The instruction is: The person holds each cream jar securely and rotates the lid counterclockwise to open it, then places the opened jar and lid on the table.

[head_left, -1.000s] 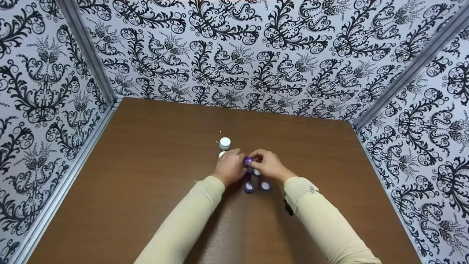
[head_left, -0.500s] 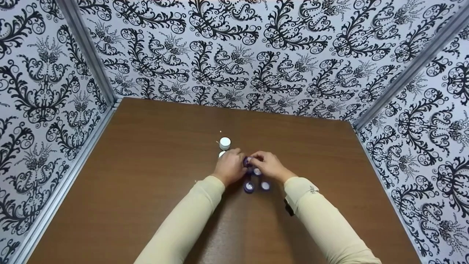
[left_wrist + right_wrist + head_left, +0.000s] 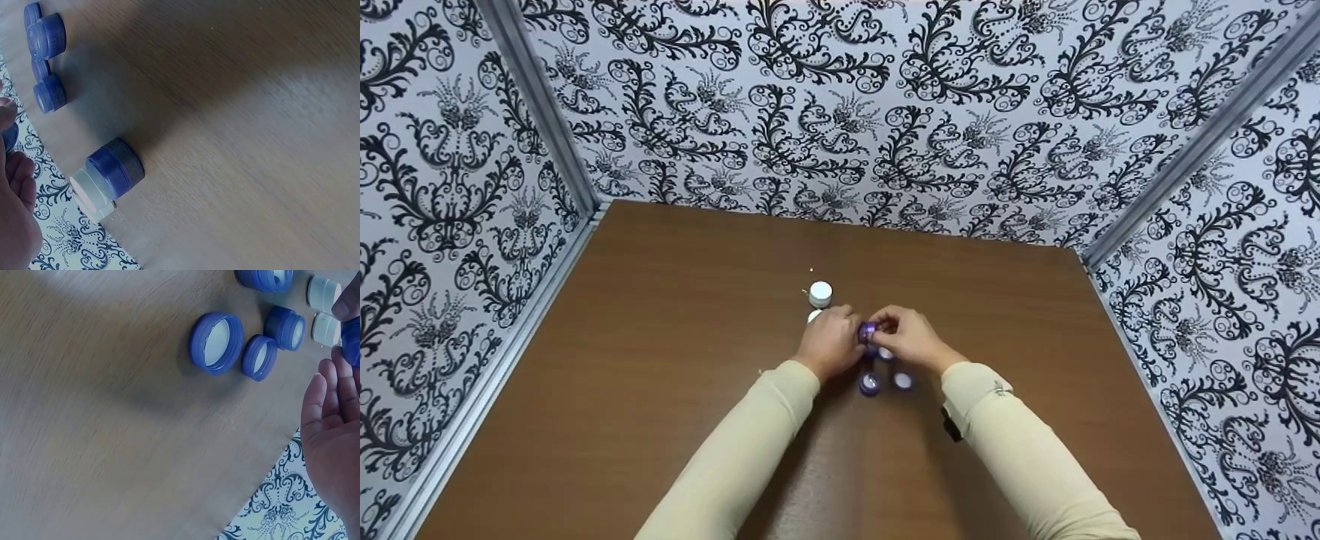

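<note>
Both hands meet around a small purple jar (image 3: 867,332) above the table's middle. My left hand (image 3: 829,342) grips it from the left, and my right hand (image 3: 913,341) pinches it from the right. In the right wrist view, part of this jar (image 3: 351,343) shows between thumb and fingers at the right edge. Below the hands stand an open purple jar (image 3: 869,383) and a loose lid (image 3: 903,381). Another purple jar (image 3: 284,328) and lid (image 3: 260,358) lie nearby. How the held jar's lid sits is hidden by fingers.
Beyond my left hand stands a white-lidded jar (image 3: 820,293), with a second white jar (image 3: 814,316) partly hidden. A dark blue jar (image 3: 115,169) sits beside the white jars in the left wrist view. Patterned walls (image 3: 840,112) border the brown table (image 3: 697,300).
The right fingers have shifted slightly down over the held jar, then back up, and the jar's visible side has changed. The left hand and the jars on the table stay put.
</note>
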### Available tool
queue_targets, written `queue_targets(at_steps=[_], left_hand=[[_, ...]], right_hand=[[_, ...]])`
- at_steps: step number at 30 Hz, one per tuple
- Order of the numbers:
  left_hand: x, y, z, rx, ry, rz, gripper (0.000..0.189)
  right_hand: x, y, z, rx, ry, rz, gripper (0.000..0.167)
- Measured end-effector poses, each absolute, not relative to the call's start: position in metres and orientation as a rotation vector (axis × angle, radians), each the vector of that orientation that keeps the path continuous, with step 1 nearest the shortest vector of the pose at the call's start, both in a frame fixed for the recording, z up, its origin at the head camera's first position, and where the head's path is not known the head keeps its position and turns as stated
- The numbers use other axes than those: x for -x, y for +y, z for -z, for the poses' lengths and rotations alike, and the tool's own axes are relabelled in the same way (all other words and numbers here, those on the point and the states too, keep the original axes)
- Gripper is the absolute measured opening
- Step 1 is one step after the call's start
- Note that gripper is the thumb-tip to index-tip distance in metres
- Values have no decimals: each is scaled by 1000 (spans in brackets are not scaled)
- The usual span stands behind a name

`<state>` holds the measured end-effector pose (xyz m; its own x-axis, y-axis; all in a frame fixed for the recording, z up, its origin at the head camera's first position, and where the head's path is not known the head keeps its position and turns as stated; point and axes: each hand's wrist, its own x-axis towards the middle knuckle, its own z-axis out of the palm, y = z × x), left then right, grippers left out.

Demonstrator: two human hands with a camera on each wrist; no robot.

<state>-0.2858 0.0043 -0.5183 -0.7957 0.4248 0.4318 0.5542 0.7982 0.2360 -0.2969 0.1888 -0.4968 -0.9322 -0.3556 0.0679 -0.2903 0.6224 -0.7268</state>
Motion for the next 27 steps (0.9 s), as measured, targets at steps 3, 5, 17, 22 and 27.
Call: queue_targets(at_steps=[3,5,17,22,27], left_hand=[[287,3,519,740,-2621,512,26],[287,2,520,732,-2625,517,26],[289,0,522,706,-2655,535,27],[290,0,523,702,-2662,538,26],[292,0,523,694,-2652,548,28]], right_hand=[[297,189,497,545,2750,1224,21],[296,189,497,536,2748,1227,21],[295,189,496,532,2740,1262,22],[296,190,496,491,2745,1263,21],[298,193,499,416,2762,1260,19]])
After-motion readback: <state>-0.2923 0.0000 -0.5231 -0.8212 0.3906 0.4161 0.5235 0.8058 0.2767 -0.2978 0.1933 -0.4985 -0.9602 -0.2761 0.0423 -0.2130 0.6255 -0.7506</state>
